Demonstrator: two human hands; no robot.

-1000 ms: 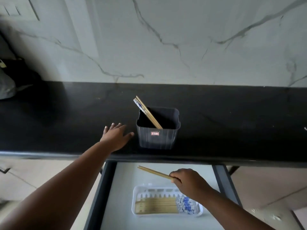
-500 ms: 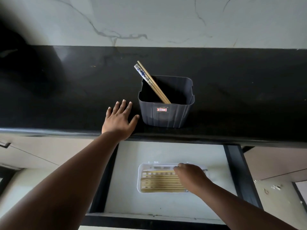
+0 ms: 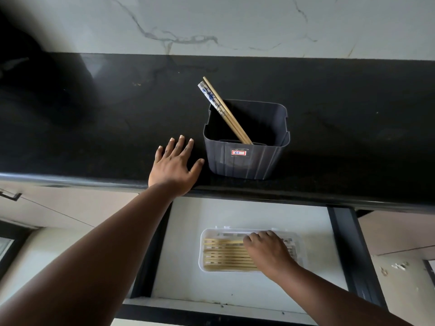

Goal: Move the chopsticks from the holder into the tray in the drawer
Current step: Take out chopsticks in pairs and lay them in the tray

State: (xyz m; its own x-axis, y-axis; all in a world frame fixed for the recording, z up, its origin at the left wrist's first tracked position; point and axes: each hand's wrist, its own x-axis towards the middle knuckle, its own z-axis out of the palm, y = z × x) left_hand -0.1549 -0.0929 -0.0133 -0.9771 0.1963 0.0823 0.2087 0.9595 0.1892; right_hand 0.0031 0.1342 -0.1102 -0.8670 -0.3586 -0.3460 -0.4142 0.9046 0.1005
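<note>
Head view: chopsticks are split between two places. A few (image 3: pixel 221 109) are left in the holder (image 3: pixel 246 158), leaning up and to the left over its rim; at least one has a blue-and-white patterned top, the others are plain wood (exact count can't be told, prob. two or three). The rest (image 3: pixel 223 255) lie flat and roughly parallel in the tray (image 3: pixel 203 250), which sits on the pale floor of the open drawer (image 3: pixel 343 250).

The right hand (image 3: pixel 268 251) is laid over the tray's right half, fingers curled down onto the sticks. Whether anything is pinched or the pile is only pressed can't be told, since the fingertips are hidden. The left hand (image 3: pixel 175 164) is spread flat on the counter (image 3: pixel 117 114), just left of the holder, thumb near its wall but apart from it.

Risks, as judged from here: the laid sticks could be dragged out of line or flicked over the low rim if the right hand is pulled away carelessly. The holder looks light w/ so little in it, and could be tipped or slid when the leaning sticks are drawn out, as it is not being steadied. A thin stick could also be dropped btwn counter edge and tray into the drawer.
</note>
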